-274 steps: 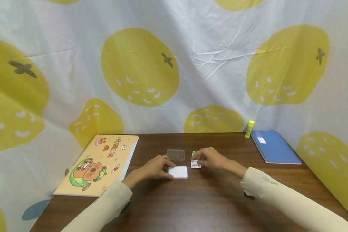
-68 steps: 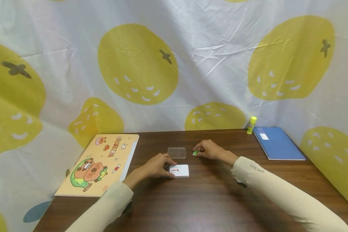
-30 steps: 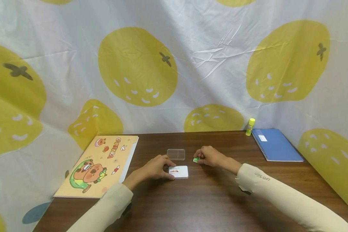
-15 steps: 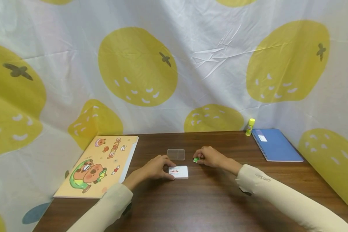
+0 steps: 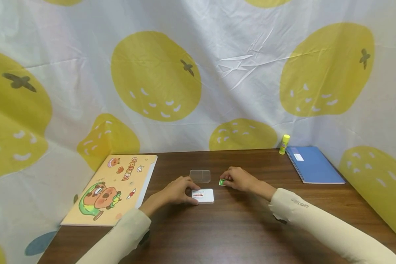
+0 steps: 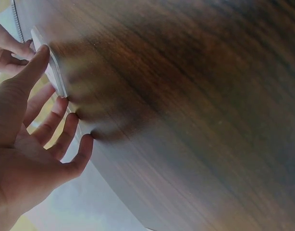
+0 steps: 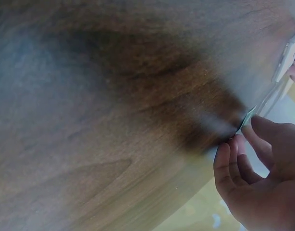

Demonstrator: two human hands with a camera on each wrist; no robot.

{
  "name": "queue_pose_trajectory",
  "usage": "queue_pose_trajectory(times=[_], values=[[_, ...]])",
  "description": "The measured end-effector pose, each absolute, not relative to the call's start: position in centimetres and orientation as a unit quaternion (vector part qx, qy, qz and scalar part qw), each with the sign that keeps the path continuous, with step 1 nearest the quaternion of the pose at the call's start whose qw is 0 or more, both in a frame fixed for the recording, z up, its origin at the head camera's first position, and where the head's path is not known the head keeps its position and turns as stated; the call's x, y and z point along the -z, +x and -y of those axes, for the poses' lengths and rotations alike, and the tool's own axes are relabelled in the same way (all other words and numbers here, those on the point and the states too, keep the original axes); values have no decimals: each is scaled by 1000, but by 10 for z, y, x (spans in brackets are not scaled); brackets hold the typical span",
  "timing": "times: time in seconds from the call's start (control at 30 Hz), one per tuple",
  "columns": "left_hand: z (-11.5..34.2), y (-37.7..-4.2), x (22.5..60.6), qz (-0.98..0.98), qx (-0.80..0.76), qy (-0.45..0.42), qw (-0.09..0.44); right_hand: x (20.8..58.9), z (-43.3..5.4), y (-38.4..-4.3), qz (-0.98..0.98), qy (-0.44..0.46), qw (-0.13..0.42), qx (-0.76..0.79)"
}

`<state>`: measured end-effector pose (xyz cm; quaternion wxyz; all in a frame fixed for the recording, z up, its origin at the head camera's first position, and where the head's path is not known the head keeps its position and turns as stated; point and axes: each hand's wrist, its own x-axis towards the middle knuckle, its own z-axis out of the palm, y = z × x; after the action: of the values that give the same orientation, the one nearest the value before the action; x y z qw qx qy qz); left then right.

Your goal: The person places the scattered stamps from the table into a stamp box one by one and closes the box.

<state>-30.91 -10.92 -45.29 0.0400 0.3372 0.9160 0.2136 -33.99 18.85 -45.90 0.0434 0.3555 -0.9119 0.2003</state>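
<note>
Well apart, the left hand (image 5: 175, 190) grips the case (image 5: 207, 196) at its nine-o'clock end and the right hand (image 5: 240, 179) pinches the green card (image 5: 222, 182) toward the case's two o'clock, with red print (image 5: 197, 195) visible in the head view but in neither wrist view.

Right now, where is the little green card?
In the head view, slightly right of centre, the right hand pinches the little green card, right of the clear plastic piece and up and right of the white-topped case.
</note>
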Motion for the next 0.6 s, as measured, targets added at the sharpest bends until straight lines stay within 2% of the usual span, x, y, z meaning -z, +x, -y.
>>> queue_pose_trajectory(times=[0.6], values=[[110,-309,455,-913,-220,342,35,460,-186,-336,910,364,61,-188]])
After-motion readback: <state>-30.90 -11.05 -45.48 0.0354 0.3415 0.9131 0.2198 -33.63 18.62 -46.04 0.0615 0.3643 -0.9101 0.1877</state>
